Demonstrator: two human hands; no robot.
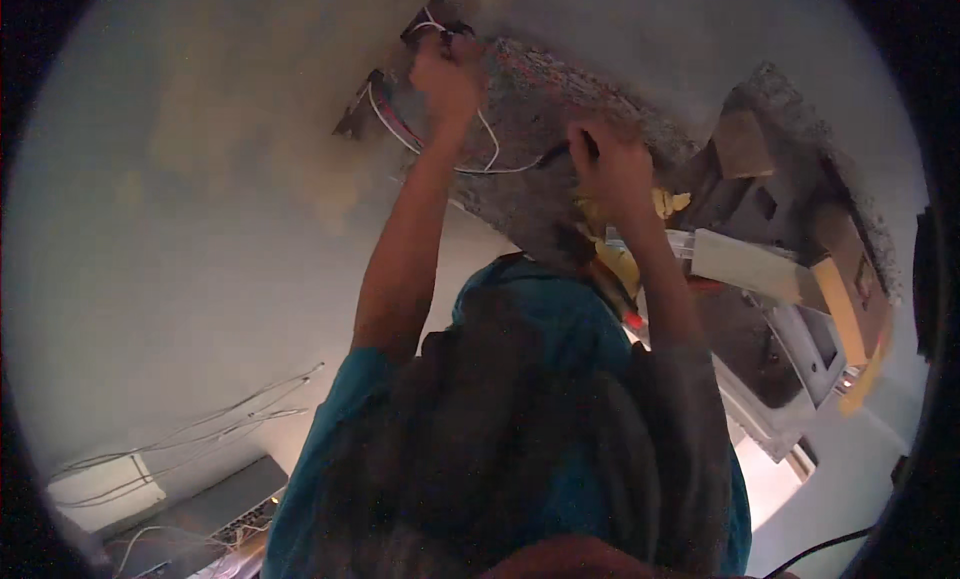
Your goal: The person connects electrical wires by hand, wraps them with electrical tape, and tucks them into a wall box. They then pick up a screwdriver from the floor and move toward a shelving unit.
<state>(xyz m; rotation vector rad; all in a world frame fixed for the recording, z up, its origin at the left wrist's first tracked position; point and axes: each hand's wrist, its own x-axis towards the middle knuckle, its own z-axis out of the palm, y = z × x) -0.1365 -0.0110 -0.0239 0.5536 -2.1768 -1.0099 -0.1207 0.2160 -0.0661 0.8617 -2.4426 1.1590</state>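
My left hand (pixel 447 79) is closed on a small dark piece with white wires, at the upper cut opening (pixel 420 29) in the pale wall (pixel 230 179). Beside it, a second opening (pixel 355 114) has white and coloured wires (pixel 390 124) hanging from it, looping down over the rough grey ledge (pixel 510 199). My right hand (pixel 615 169) has its fingers curled at the end of a dark cable (pixel 550 157) that joins a white wire, and seems to grip it. Under that hand lie crumpled yellow items (pixel 673 201) and a red-tipped object (pixel 633 319), partly hidden.
To the right are cardboard pieces (pixel 740 144), a long pale box (pixel 745 264), an orange-edged box (pixel 840 309) and a grey frame (pixel 815 349) on the ledge. Loose cables (pixel 200 439) run along the lower left, near a white panel (pixel 110 489).
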